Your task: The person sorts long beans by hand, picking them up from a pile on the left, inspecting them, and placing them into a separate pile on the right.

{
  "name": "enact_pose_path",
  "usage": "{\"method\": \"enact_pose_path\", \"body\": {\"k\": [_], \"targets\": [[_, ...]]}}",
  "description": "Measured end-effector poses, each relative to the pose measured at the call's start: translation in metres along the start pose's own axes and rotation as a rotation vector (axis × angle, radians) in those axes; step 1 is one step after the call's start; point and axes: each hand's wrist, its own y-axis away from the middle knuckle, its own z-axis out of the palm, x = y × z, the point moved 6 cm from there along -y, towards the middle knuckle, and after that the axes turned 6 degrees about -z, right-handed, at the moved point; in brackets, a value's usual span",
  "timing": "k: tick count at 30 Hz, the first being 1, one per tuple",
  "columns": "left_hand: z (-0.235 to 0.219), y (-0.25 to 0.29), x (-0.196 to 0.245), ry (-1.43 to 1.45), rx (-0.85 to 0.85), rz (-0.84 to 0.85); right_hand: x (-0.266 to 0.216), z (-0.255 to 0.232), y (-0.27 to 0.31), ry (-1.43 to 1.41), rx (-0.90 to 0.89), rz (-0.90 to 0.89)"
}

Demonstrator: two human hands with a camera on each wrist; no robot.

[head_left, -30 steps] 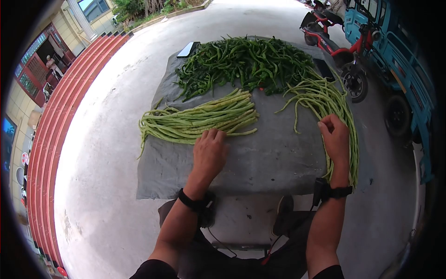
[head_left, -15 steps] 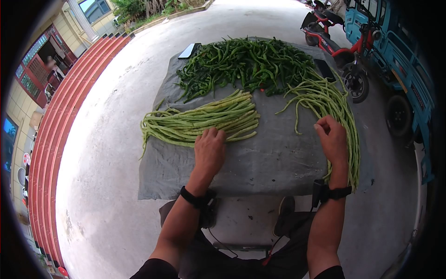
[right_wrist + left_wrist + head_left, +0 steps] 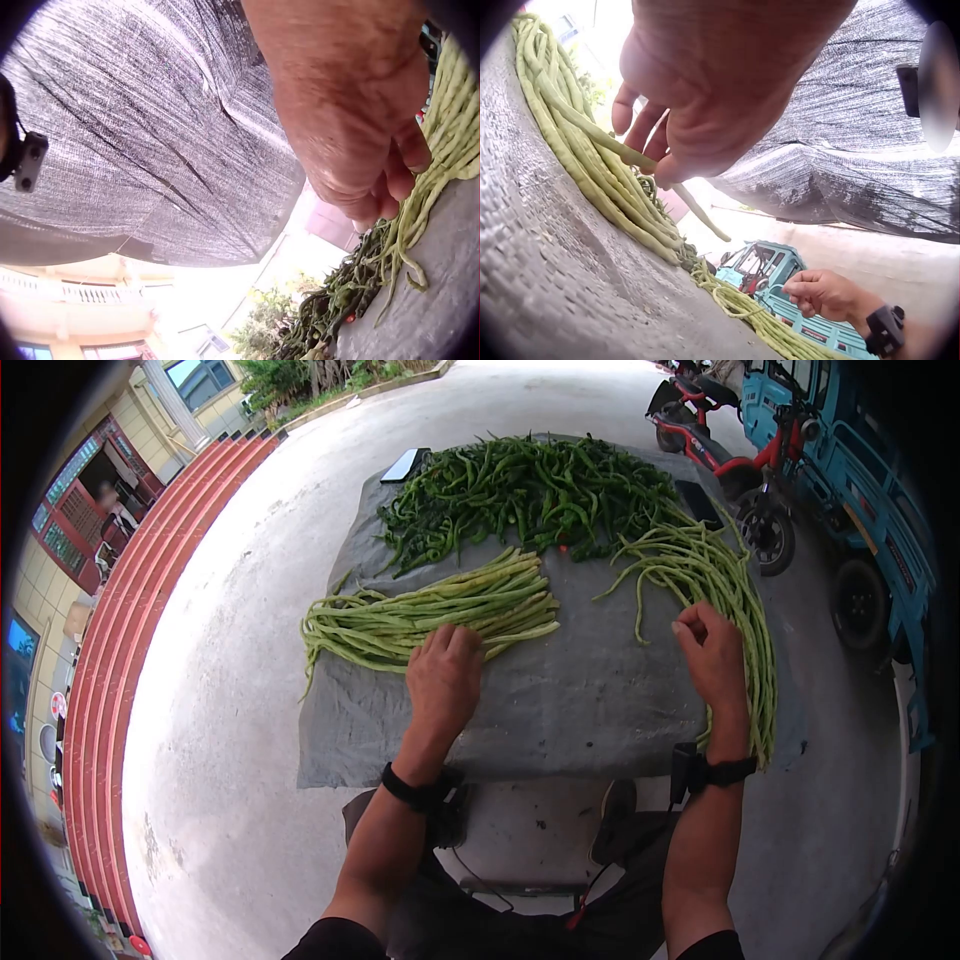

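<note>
Long green beans (image 3: 430, 610) lie in a neat bundle on the left of the grey cloth (image 3: 560, 720). At the bundle's near edge is the left hand (image 3: 445, 675); in the left wrist view its thumb and fingers pinch one bean (image 3: 596, 133) lifted beside the others. The right hand (image 3: 715, 660) hovers by a looser pile of beans (image 3: 755, 630) on the right, fingers curled and thumb near the fingertips. In the right wrist view, no bean shows in the right hand (image 3: 360, 142).
A heap of green peppers (image 3: 530, 495) covers the back of the cloth. One phone (image 3: 402, 465) lies at its left, a dark phone (image 3: 697, 503) at its right. Beyond the cloth stand a red scooter (image 3: 715, 455) and a blue vehicle (image 3: 870, 510); red steps (image 3: 160, 580) rise at far left.
The left hand has shifted slightly left and up along the bundle's near edge. The right hand has barely moved.
</note>
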Motion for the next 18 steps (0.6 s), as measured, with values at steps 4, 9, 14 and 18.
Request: {"method": "enact_pose_path", "body": {"k": [4, 9, 14, 18], "targets": [[-0.007, 0.001, 0.007, 0.086, 0.016, -0.027, -0.008, 0.008, -0.001, -0.029, -0.042, 0.0], [-0.008, 0.005, 0.016, 0.162, 0.037, -0.021, -0.028, 0.042, 0.0, -0.19, -0.169, -0.004], [-0.007, 0.011, 0.031, 0.237, 0.011, -0.03, -0.059, 0.086, 0.015, -0.495, -0.382, 0.024], [0.0, 0.019, 0.042, 0.28, -0.031, 0.015, -0.074, 0.107, 0.024, -0.823, -0.482, 0.148]]}}
